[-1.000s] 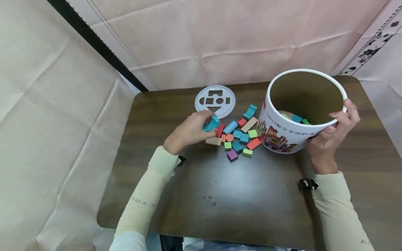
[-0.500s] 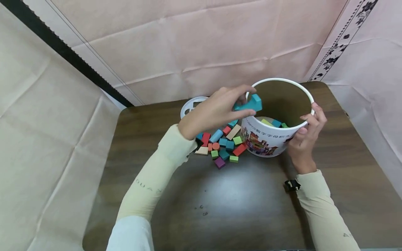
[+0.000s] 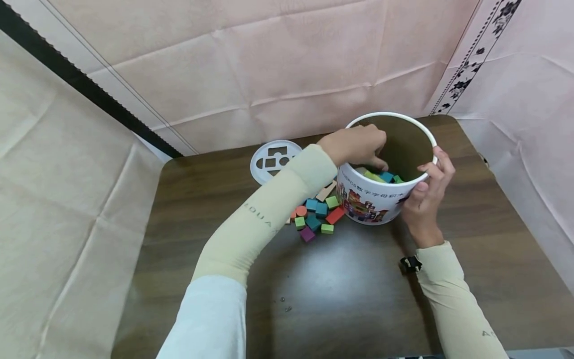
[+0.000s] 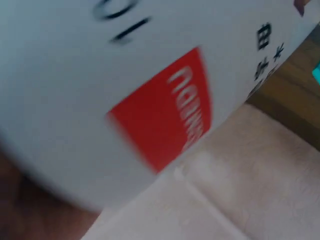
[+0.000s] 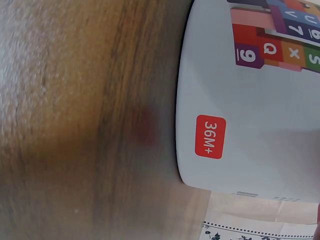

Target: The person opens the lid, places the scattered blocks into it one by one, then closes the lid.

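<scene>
A white bucket (image 3: 369, 197) with printed pictures and lettering stands tilted slightly toward me on the table. My right hand (image 3: 426, 192) grips its rim on the right side, fingers over the edge and thumb against the outer wall. Over the bucket's left rim reaches my left hand (image 3: 356, 144), its fingers down inside the opening. Whether those fingers hold a block is hidden. Inside the bucket lie a yellow-green block (image 3: 373, 176), a blue block (image 3: 386, 176) and a green block (image 3: 397, 179). The left wrist view is filled mostly by the bucket wall (image 4: 65, 115).
Several coloured wooden blocks, among them a red block (image 3: 335, 215) and a purple block (image 3: 307, 234), lie left of the bucket. My left forearm covers part of them. Behind is a white lid (image 3: 260, 172) with shaped holes. Small droplets (image 3: 288, 309) dot the table.
My left hand has picked up a teal block from the pile, carried it right and lowered into the bucket; the block is now out of sight. My right hand keeps its grip on the rim.
</scene>
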A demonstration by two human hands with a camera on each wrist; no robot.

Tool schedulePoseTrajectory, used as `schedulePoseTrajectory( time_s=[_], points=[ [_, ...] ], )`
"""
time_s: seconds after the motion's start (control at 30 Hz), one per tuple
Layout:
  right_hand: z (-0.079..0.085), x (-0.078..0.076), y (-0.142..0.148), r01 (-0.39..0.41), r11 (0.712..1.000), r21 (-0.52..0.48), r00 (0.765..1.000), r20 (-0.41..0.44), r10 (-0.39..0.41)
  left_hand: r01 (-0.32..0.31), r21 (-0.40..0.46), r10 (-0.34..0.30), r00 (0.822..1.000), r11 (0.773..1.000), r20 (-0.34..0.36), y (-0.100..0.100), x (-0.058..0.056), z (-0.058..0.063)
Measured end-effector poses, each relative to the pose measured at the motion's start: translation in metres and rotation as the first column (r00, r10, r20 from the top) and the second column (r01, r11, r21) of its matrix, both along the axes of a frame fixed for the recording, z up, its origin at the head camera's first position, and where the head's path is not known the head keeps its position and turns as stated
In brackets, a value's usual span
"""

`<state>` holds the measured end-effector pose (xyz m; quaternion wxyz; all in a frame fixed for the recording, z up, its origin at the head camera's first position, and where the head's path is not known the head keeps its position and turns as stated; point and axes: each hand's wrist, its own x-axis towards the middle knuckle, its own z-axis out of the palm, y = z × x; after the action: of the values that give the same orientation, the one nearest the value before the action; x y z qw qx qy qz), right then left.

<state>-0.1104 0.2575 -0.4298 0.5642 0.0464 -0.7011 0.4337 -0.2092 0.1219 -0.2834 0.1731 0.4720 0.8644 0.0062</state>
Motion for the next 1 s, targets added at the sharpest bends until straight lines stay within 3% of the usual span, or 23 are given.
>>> schedulePoseTrajectory(
  time_s=[0.13, 0.23, 0.5, 0.6, 0.7, 0.87, 0.93, 1.0],
  points=[
    [0.003, -0.001, -0.006, -0.002, 1.000, -0.014, 1.000, -0.018, 0.001, -0.027, -0.122, 0.030, 0.999, 0.992, 0.023, 0.004, 0.001, -0.008],
    [0.006, -0.002, -0.009, -0.002, 1.000, -0.020, 1.000, -0.028, 0.002, -0.029, -0.132, 0.035, 0.998, 0.991, 0.045, 0.004, 0.000, -0.010],
    [0.012, -0.001, -0.012, -0.004, 0.998, -0.063, 0.999, -0.052, 0.000, 0.046, 0.035, -0.047, 0.999, 0.998, 0.025, 0.002, -0.009, -0.005],
    [0.014, -0.001, -0.013, 0.000, 0.998, -0.069, 0.999, -0.054, -0.004, 0.091, 0.092, -0.090, 0.996, 0.992, -0.017, -0.006, -0.009, 0.006],
    [0.013, -0.002, -0.014, 0.010, 0.997, -0.075, 0.998, -0.058, -0.015, 0.110, 0.125, -0.105, 0.993, 0.986, -0.047, -0.020, -0.006, 0.019],
    [0.014, -0.004, -0.016, 0.027, 0.996, -0.080, 0.998, -0.047, -0.031, 0.070, 0.146, -0.059, 0.995, 0.987, -0.079, -0.054, 0.007, 0.038],
    [0.015, -0.004, -0.019, 0.026, 0.996, -0.084, 0.999, -0.040, -0.030, 0.041, 0.178, -0.025, 0.996, 0.983, -0.090, -0.075, 0.011, 0.036],
    [0.016, -0.005, -0.023, 0.017, 0.995, -0.095, 0.999, -0.042, -0.021, -0.019, 0.230, 0.033, 0.998, 0.973, -0.055, -0.100, 0.012, 0.026]
  ],
)
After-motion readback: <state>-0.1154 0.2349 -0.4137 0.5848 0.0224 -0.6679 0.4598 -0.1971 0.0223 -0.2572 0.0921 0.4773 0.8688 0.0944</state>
